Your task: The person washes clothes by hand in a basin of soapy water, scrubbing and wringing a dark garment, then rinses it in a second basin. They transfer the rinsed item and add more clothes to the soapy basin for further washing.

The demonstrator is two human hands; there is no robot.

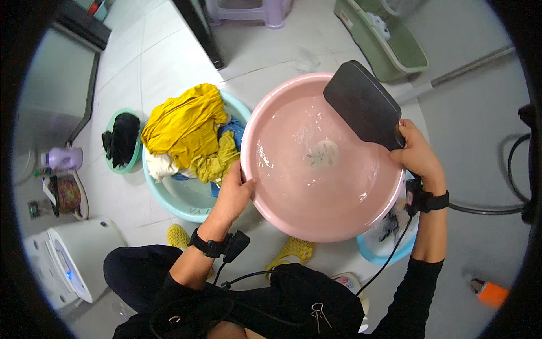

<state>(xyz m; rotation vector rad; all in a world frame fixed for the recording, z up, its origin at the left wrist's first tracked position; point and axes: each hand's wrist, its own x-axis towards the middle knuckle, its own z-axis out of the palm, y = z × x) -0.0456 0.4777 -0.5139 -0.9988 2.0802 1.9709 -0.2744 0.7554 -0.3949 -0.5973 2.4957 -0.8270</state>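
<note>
A large pink plastic basin (pixel 288 207) with some clear water in it is before me. My left hand (pixel 233 190) grips its left rim, thumb on top. On the right side, my right hand (pixel 415 150) holds a flat dark grey board-like piece (pixel 364 106) with rounded corners, which lies over the basin's upper right rim; whether this hand also grips the rim cannot be told. Left of the pink basin stands a light teal basin (pixel 163 201) holding a yellow cloth (pixel 186 123), an olive cloth (pixel 218 159), and white and blue cloths.
A small green basin (pixel 138 154) with black cloth (pixel 123 137) stands farther left. A blue-rimmed basin (pixel 381 258) with suds is partly under the pink one. A green plastic bin (pixel 372 51), a purple stool (pixel 250 15) and a white toilet (pixel 84 250) surround the tiled floor.
</note>
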